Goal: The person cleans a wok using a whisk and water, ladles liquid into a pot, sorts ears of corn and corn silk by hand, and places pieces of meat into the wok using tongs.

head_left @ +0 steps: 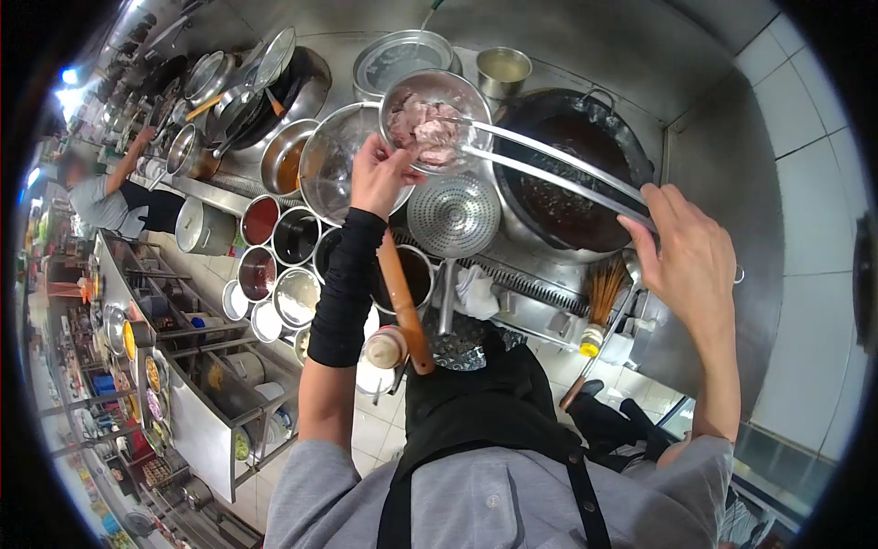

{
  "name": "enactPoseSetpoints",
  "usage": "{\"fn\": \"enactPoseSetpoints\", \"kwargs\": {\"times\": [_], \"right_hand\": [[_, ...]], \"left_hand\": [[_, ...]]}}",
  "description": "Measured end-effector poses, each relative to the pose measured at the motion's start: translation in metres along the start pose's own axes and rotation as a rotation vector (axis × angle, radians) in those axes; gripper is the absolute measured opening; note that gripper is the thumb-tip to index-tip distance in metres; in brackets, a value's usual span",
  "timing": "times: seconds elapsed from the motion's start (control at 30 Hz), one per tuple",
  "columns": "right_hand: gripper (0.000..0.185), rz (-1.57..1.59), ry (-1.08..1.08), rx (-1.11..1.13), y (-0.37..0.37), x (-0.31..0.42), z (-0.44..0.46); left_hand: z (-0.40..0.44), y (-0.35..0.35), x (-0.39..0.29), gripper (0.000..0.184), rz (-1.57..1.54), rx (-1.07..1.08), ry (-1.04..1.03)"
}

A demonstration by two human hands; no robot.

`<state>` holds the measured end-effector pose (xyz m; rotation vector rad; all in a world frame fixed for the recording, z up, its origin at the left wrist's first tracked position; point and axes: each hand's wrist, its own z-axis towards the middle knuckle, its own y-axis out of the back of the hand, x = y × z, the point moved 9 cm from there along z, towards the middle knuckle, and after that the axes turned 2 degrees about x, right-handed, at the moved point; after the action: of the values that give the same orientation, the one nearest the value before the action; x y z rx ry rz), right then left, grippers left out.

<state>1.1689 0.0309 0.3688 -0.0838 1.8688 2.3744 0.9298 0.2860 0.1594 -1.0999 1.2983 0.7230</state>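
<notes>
My left hand (382, 172) grips the rim of a metal bowl (462, 87) that holds pieces of pale pink raw meat (428, 126). In my right hand (684, 247) are long metal tongs (567, 174), their tips reaching into the bowl at the meat. Beneath the tongs sits a large black wok (631, 137) of dark liquid with bubbles on its surface. A perforated strainer ladle (454, 215) lies just below the bowl, its handle toward me. Behind my left hand is a larger metal bowl (315, 174).
Several sauce pots (262, 218) stand left of the strainer. A metal container (504, 71) and a round pan (402, 57) are at the back. A bamboo brush (604, 293) hangs near the front edge. Another person (110, 197) works at far left.
</notes>
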Motion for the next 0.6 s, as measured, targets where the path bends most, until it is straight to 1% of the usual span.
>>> {"fn": "enactPoseSetpoints", "kwargs": {"times": [0.13,0.17,0.27,0.3,0.4,0.47,0.57,0.6], "right_hand": [[0.028,-0.103,0.036,0.028,-0.019,-0.039,-0.014],[0.028,-0.105,0.024,0.027,-0.020,-0.048,-0.019],[0.028,-0.055,-0.065,0.040,-0.021,-0.075,-0.037],[0.028,-0.037,-0.116,0.055,-0.024,-0.084,-0.044],[0.027,0.022,-0.258,0.077,-0.037,-0.115,-0.063],[0.025,0.050,-0.332,0.063,-0.046,-0.128,-0.074],[0.026,0.092,-0.450,0.109,-0.063,-0.144,-0.082],[0.026,0.079,-0.458,0.139,-0.073,-0.148,-0.080]], "left_hand": [[0.002,-0.065,-0.001,0.028,0.101,0.014,-0.089],[0.004,-0.074,0.001,0.028,0.118,-0.006,-0.049],[0.015,-0.096,0.034,0.023,-0.123,-0.037,0.111],[0.019,-0.101,0.044,0.022,-0.094,-0.042,0.136],[0.032,-0.117,0.083,0.022,-0.132,-0.050,0.219],[0.038,-0.122,0.102,0.020,-0.063,-0.061,0.239],[0.037,-0.123,0.127,0.019,0.007,-0.067,0.298],[0.036,-0.121,0.135,0.019,0.011,-0.064,0.310]]}}
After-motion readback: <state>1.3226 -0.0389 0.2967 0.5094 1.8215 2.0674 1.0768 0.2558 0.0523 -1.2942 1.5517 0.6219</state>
